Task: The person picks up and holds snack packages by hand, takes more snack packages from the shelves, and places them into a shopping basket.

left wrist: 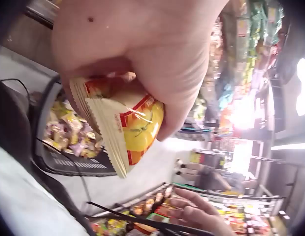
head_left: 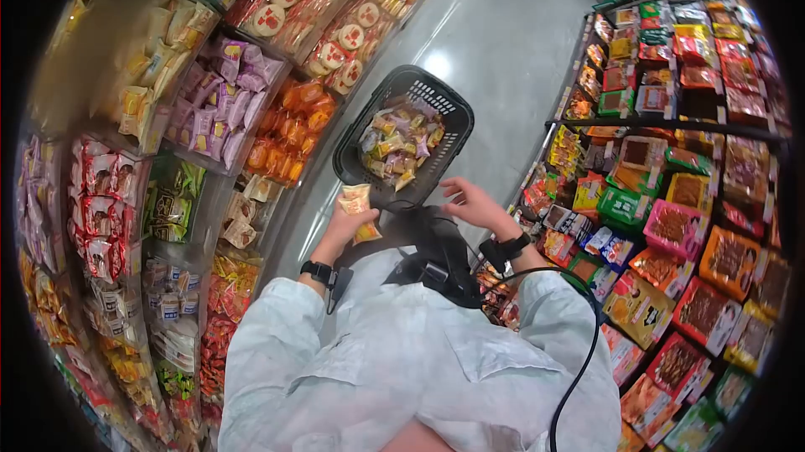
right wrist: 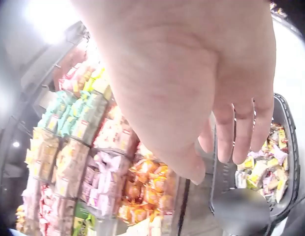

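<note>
My left hand [head_left: 342, 227] holds small cream, red and yellow wrapped snacks [head_left: 356, 200], pinched between thumb and fingers; in the left wrist view the crimped wrapper edges [left wrist: 112, 140] stick out below the palm. A black basket [head_left: 459, 129] stands on the floor in front of me, with many small wrapped snacks [head_left: 402, 137] heaped inside. To the right of its near end, my right hand [head_left: 476, 205] hovers with relaxed, slightly bent fingers and nothing in them. The right wrist view shows that hand [right wrist: 192, 93] with its fingers spread, beside the basket [right wrist: 292, 142].
Shelf bins on the left hold purple packets [head_left: 222, 104], orange packets [head_left: 289, 129] and red packets [head_left: 102, 200]. Racks of boxed and bagged snacks [head_left: 675, 226] line the right. Grey floor [head_left: 495, 58] runs between them. Another person's legs show at the top right. Black cables hang near my arms.
</note>
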Available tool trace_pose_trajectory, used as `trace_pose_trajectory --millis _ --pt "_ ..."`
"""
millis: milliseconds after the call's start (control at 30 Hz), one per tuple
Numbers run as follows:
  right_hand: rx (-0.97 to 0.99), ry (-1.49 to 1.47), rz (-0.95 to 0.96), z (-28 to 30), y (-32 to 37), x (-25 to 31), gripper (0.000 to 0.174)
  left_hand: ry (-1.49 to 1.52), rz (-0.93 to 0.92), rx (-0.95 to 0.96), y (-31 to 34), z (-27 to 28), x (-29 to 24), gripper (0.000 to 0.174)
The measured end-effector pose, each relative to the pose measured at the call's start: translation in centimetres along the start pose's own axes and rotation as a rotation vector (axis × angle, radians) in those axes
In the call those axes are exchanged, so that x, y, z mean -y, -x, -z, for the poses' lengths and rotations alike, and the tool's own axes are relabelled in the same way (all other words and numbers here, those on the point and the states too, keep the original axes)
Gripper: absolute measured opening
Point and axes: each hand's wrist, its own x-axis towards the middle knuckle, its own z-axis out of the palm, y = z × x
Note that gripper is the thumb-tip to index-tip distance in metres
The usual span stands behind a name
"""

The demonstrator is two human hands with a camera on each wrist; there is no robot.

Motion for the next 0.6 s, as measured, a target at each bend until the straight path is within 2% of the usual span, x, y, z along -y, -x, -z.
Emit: trace_pose_trajectory --millis 33,67,167,233,267,300,367,400,533,600 --pt "0.026 0.057 -0.022 0.5 -2.0 -1.3 0.057 -0.013 0.059 -0.082 -1.7 1.0 1.6 0.073" --pt "0.05 0.114 -0.036 1.1 -4.4 -2.5 0.056 -0.077 0.065 -0.185 -3.6 2.3 4.4 0.061" --pt "0.101 0.198 -0.058 0.5 -14.0 -8.7 0.055 -0.084 0.195 -0.261 -5.2 4.8 7.9 0.055" --pt "0.115 0.254 -0.051 -0.1 -21.1 -11.7 0.057 -0.023 0.284 -0.06 -6.4 6.1 11.4 0.048" --pt "0.129 0.276 -0.126 -0.9 -24.6 -12.6 0.064 -0.143 0.305 -0.014 -7.1 6.5 14.3 0.054" --pt "0.093 0.305 -0.107 -1.9 -27.6 -14.1 0.069 -0.105 0.388 -0.198 -6.3 4.3 13.4 0.064" --pt "0.021 0.365 -0.053 -4.2 -33.7 -17.3 0.078 -0.214 0.453 -0.183 -7.1 2.9 16.1 0.071" --pt "0.034 0.409 -0.064 -5.3 -36.3 -18.8 0.095 -0.195 0.457 -0.196 -7.4 2.3 17.6 0.071" --pt "0.013 0.608 -0.04 -10.1 -44.8 -23.0 0.109 -0.008 0.577 -0.239 -8.5 1.3 17.9 0.067" --pt "-0.122 0.862 0.078 -13.5 -48.6 -26.9 0.112 0.021 0.604 -0.256 -8.9 1.4 18.4 0.067"
